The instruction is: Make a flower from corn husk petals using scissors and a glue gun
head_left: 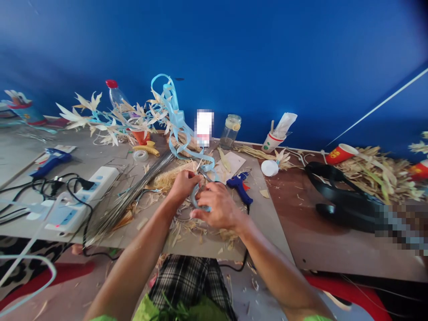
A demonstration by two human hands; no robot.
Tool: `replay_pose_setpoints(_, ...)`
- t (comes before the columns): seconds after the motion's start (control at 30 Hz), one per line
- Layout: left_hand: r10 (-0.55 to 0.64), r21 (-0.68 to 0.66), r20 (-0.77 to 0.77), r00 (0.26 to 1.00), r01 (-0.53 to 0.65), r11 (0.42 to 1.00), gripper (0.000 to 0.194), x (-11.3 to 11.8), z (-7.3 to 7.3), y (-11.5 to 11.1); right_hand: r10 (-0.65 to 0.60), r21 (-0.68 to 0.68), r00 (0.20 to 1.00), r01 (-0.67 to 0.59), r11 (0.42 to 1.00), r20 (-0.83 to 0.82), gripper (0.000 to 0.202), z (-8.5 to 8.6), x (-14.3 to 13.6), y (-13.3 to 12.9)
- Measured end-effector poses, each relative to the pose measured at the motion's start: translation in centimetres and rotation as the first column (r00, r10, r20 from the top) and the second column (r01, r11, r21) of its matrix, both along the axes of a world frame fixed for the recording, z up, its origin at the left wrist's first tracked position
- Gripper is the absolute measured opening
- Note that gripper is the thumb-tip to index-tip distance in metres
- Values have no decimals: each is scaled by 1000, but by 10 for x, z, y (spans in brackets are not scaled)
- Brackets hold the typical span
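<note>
My left hand is closed in a pinch over the table. A small pale tip shows above its thumb and forefinger; what it belongs to is too small to make out. Close beside it, my right hand curls its fingers around a light-blue tape roll, partly hidden by the fingers. A dark, thin tool, perhaps scissors, shows in part just behind both hands. Beyond them, light-blue ribbon hangs in loops down to the tabletop. A fibrous straw-coloured bundle lies left of my left hand.
A blue glue gun lies right of my hands. Thin metal wires and a white power strip are on the left. Husk flowers, a glass jar and a paper cup stand along the blue wall.
</note>
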State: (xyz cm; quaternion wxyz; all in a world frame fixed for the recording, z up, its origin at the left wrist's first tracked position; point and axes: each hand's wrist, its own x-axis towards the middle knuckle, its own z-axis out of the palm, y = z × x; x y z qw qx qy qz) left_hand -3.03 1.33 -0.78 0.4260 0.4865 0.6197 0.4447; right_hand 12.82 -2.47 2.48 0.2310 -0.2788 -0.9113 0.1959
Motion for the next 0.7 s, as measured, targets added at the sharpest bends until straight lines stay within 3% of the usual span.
replay_pose_setpoints(0.1,-16,3,81,997,16,1000,30,0,-1,0,-239,-184,930,193,964,-280,37,3,13,15)
replay_pose_setpoints(0.17,-28,12,107,994,27,1000,31,0,-2,0,-461,-353,798,333,874,-388,39,-1,17,25)
replay_pose_setpoints(0.2,-25,18,108,994,24,1000,32,1,-2,0,-507,-440,772,329,835,-385,37,-3,17,29)
replay_pose_setpoints(0.33,-10,86,27,1000,7,996,34,5,2,-1,-430,-609,856,183,772,-287,36,-15,7,31)
replay_pose_setpoints(0.43,-14,103,-85,996,23,994,35,6,5,-1,-402,-610,894,209,764,-198,29,-21,-5,26)
replay_pose_setpoints(0.57,-52,58,-89,995,57,997,31,7,5,-1,-497,-598,856,325,732,-143,17,-26,-11,25)
replay_pose_setpoints(0.63,-69,44,-47,997,71,997,29,8,4,-2,-509,-661,845,290,693,-163,15,-28,-11,27)
replay_pose_setpoints(0.7,-75,35,-12,997,76,997,29,8,5,-3,-514,-764,831,187,618,-211,15,-30,-9,30)
